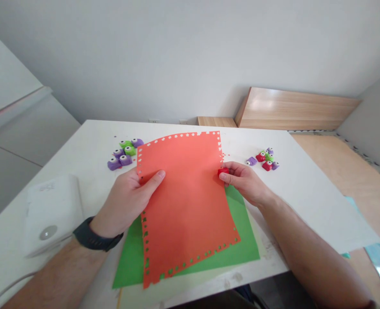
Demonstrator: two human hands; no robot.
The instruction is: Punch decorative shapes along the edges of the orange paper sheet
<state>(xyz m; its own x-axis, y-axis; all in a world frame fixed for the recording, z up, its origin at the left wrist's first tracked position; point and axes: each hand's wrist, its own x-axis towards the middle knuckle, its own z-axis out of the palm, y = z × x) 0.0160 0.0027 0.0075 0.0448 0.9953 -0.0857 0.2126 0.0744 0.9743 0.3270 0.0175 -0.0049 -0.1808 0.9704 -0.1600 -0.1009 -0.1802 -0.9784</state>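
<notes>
One orange sheet (186, 201), long axis pointing forward.

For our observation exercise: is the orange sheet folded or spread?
The orange sheet is spread: all four corners show, and no fold crosses its face.

Orange paper (186, 184), red punch (222, 172) — in hands (128, 195) (245, 180)

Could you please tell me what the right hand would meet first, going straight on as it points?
The right hand, gripping the red paper punch, would probably meet the orange paper first, though depth there is unclear.
</notes>
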